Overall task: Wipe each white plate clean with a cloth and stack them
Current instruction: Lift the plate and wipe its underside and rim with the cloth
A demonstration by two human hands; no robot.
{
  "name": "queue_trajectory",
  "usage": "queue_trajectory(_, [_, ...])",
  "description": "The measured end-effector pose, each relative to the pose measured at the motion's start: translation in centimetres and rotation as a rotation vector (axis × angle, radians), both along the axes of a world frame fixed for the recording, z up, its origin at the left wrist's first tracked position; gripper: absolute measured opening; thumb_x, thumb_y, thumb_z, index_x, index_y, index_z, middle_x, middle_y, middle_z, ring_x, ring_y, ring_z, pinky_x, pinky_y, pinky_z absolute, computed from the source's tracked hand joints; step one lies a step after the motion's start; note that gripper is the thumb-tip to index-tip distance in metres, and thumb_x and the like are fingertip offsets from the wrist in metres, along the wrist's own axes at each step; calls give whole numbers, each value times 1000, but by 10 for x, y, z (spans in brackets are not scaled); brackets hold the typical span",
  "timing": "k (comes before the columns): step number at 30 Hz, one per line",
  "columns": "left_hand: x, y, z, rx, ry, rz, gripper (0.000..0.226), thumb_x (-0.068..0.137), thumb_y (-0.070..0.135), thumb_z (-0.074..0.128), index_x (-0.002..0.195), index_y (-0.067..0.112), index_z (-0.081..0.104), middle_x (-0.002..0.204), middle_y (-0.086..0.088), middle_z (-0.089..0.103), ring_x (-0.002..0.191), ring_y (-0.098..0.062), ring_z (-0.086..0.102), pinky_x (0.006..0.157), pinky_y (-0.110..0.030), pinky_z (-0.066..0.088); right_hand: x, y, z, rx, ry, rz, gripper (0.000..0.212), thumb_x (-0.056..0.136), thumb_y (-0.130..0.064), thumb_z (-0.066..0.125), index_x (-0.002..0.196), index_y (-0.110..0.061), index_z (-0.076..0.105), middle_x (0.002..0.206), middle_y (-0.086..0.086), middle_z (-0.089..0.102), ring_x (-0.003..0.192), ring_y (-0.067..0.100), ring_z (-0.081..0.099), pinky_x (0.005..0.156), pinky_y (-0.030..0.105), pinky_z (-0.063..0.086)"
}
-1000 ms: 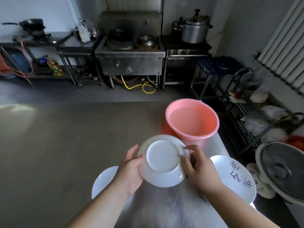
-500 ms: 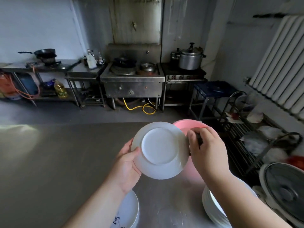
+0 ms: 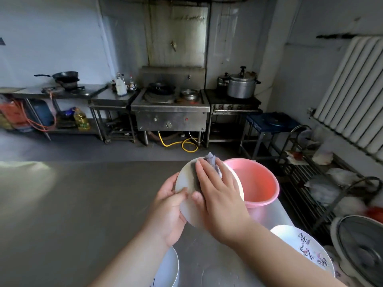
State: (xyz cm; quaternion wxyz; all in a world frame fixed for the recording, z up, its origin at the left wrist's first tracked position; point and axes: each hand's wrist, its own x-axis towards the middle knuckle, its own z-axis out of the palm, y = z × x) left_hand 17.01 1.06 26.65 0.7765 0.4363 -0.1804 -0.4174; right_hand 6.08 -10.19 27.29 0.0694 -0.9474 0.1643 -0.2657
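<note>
My left hand (image 3: 169, 206) grips a white plate (image 3: 186, 179) by its left rim, thumb across the face, and holds it tilted above the steel table. My right hand (image 3: 217, 193) lies flat on the plate with straight fingers, pressing a greyish-purple cloth (image 3: 212, 161) against it. The cloth pokes out past my fingertips at the plate's top edge. A white plate (image 3: 169, 268) lies on the table under my left forearm. Another white plate with painted writing (image 3: 306, 247) lies at the lower right.
A pink basin (image 3: 259, 183) stands on the steel table (image 3: 72, 204) just right of the held plate. A fan (image 3: 360, 249) and a wire rack (image 3: 323, 183) stand beyond the table's right edge. Stoves and pots line the far wall.
My right hand has moved from the plate's right rim onto its face and now presses the cloth flat there. The plate is tilted more towards me.
</note>
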Motion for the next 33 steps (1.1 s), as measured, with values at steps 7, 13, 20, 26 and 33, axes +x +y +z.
queue_trajectory(7, [0, 6, -4, -2, 30, 56, 43, 104, -4, 46, 142, 12, 58, 131, -20, 71, 123, -38, 69, 104, -50, 52, -32, 12, -31, -170, 165, 88, 91, 103, -73, 21, 166, -8, 21, 175, 10, 14, 162, 35, 5, 128, 56, 21])
queue_trajectory(13, [-4, 7, 1, -48, 54, 37, 44, 103, -2, 48, 143, 14, 59, 136, -18, 69, 125, -38, 67, 95, -44, 60, -20, -6, 3, -174, 217, -58, 96, 99, -77, 8, 167, -8, 11, 175, 10, -2, 161, 30, -14, 132, 50, 4])
queue_trajectory(20, [-7, 10, -4, -86, 97, 47, 51, 94, 2, 58, 144, 12, 57, 137, -21, 67, 127, -40, 65, 101, -51, 55, -38, 2, -9, -179, 162, 45, 94, 101, -74, 20, 164, -4, 25, 173, 14, 15, 162, 32, 12, 128, 51, 23])
queue_trajectory(26, [-10, 11, 0, -139, 108, 66, 51, 94, 3, 58, 144, 12, 58, 140, -21, 65, 129, -40, 63, 102, -52, 55, -42, -3, -8, -76, 94, -38, 83, 104, -62, 27, 165, -5, 22, 175, 11, 9, 163, 29, 2, 131, 43, 12])
queue_trajectory(33, [-4, 21, 13, -77, 24, 28, 58, 88, 4, 62, 145, 14, 58, 139, -17, 67, 129, -37, 65, 105, -50, 50, -54, -10, -18, 234, -165, -43, 65, 108, -41, 33, 164, -7, 28, 173, 3, 21, 160, 13, 18, 127, 38, 22])
